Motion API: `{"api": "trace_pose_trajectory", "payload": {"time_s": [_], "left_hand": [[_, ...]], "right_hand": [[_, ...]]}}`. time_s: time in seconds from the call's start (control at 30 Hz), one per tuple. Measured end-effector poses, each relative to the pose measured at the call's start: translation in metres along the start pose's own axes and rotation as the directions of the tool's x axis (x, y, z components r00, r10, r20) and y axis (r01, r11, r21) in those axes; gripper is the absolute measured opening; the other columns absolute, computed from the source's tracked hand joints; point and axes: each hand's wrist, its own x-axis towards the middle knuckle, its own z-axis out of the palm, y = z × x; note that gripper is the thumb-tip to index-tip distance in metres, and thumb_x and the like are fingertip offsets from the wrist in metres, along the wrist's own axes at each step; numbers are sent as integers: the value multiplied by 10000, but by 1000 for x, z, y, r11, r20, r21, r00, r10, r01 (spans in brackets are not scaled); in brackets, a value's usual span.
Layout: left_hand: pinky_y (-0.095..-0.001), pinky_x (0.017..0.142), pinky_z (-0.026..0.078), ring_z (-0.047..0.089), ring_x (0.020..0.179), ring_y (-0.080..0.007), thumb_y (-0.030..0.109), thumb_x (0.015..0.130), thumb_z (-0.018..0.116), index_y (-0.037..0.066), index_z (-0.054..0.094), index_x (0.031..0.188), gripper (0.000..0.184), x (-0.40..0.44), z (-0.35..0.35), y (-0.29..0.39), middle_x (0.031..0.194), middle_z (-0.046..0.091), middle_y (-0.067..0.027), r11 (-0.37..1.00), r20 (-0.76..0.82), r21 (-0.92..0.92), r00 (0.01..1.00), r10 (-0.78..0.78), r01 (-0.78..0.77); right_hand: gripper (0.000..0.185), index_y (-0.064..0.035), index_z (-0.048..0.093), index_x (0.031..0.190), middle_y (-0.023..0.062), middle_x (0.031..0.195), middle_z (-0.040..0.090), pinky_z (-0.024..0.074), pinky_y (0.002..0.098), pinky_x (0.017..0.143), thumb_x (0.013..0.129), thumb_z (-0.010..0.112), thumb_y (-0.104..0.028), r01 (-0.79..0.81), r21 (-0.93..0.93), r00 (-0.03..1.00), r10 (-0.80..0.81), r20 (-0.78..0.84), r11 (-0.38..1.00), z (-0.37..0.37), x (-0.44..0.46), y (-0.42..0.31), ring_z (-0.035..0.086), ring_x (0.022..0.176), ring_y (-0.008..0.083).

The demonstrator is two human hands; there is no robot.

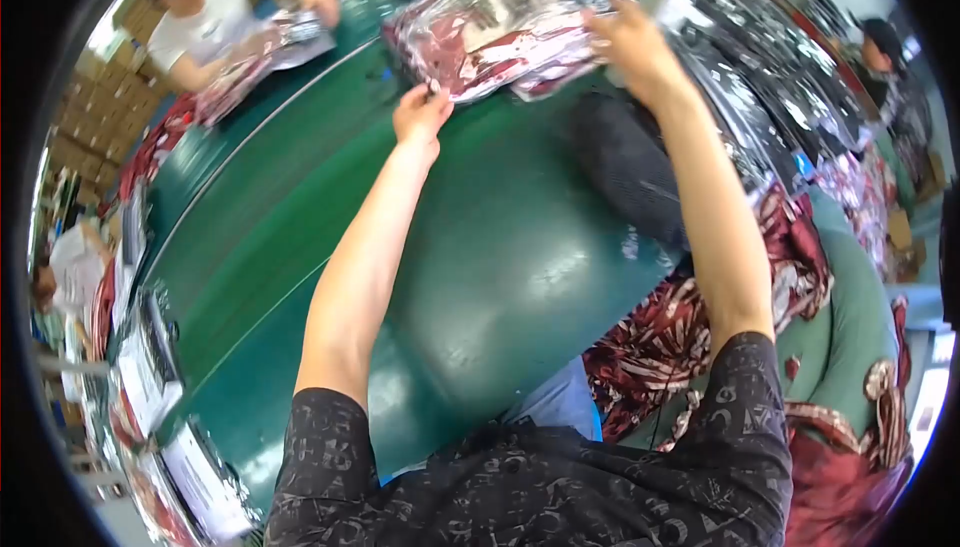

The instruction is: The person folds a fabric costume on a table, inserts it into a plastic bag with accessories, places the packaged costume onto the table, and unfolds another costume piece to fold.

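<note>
Both my arms reach forward over the green table to a bagged garment point(500, 47), dark red with white patterning, in clear shiny plastic. My left hand point(422, 115) pinches its near left corner, and a small dark spot I cannot make out shows by the fingertips. At the right edge, my right hand point(638, 47) has its fingers closed on the plastic, the fingertips partly hidden. The bag seems to lie on or just above other bagged garments; I cannot tell which. A black mesh-like cloth item point(625, 162) rests below my right forearm.
The green table point(480, 257) curves around me. Several dark plastic packages point(770, 77) are heaped at right. Patterned red fabric point(650, 347) hangs near my right elbow. Across the table, a person in white point(210, 22) handles another bag. Packages point(200, 477) line the left edge.
</note>
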Motion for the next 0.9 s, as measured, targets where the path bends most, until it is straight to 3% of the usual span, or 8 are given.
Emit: {"api": "trace_pose_trajectory", "payload": {"time_s": [0.1, 0.17, 0.33, 0.47, 0.57, 0.7, 0.77, 0.9], "left_hand": [[-377, 848, 567, 647, 916, -232, 22, 852, 700, -7, 574, 1167, 341, 28, 2, -49, 1068, 627, -108, 890, 99, 454, 991, -89, 35], [-356, 891, 553, 642, 919, -222, 18, 880, 648, -24, 565, 1186, 320, 18, -20, -42, 1051, 640, -112, 985, 282, 112, 946, -161, 134], [-353, 1111, 410, 505, 1267, -298, 72, 975, 562, -105, 444, 1342, 424, -16, -83, 10, 1365, 503, -216, 927, 419, 349, 862, -284, 136], [-367, 1108, 400, 522, 1242, -290, 181, 1004, 534, -85, 490, 1310, 408, -84, -115, 53, 1350, 526, -196, 878, 445, 478, 858, -258, 16], [-357, 1071, 412, 539, 1221, -262, 227, 1017, 516, -51, 488, 1329, 420, -124, -146, 86, 1363, 528, -175, 842, 414, 539, 879, -236, -28], [-292, 985, 446, 566, 1170, -196, 241, 1000, 552, -4, 486, 1357, 438, -140, -187, 106, 1334, 569, -120, 795, 351, 602, 870, -346, 73], [-285, 968, 453, 572, 1156, -189, 245, 998, 555, 0, 489, 1356, 439, -144, -187, 110, 1326, 574, -115, 801, 374, 595, 860, -348, 65], [-264, 920, 472, 589, 1116, -170, 254, 993, 565, 10, 496, 1352, 439, -154, -183, 104, 1301, 588, -103, 827, 393, 559, 860, -326, 58]], "right_hand": [[521, -12, 424, 1420, 121, 1261, 601, 502, 344, 908, 958, 606, -170, 1, -251, 941, 84, 328, 968, -44, -120, -15, 594, 1077, 178], [494, -22, 448, 1403, 109, 1216, 634, 497, 323, 914, 961, 604, -177, 257, -331, 867, -66, 493, 908, -103, -186, 3, 612, 1063, 177], [464, -20, 494, 1356, 136, 1171, 651, 509, 321, 880, 943, 632, -181, -126, -513, 990, 73, -123, 849, -251, -364, 12, 644, 1017, 195], [483, -2, 524, 1305, 200, 1159, 643, 514, 357, 844, 891, 684, -193, -624, -672, 586, -329, -740, 399, -340, -526, 23, 652, 1001, 255], [528, -15, 545, 1291, 231, 1176, 618, 453, 444, 950, 867, 708, -284, -869, -494, 368, -710, -600, -32, -364, -622, 0, 576, 1098, 350], [570, -27, 563, 1270, 240, 1143, 591, 418, 481, 974, 837, 727, -360, -979, -188, 155, -892, -424, -81, -390, -708, -64, 499, 1164, 400], [642, -41, 562, 1278, 230, 1128, 588, 417, 487, 979, 852, 660, -512, -984, 126, -165, -893, -420, 123, -404, -730, -90, 491, 1173, 388], [679, -39, 576, 1259, 213, 1121, 611, 434, 499, 972, 861, 598, -589, -921, 377, -230, -918, -323, 98, -417, -733, -128, 550, 1107, 366]]}}
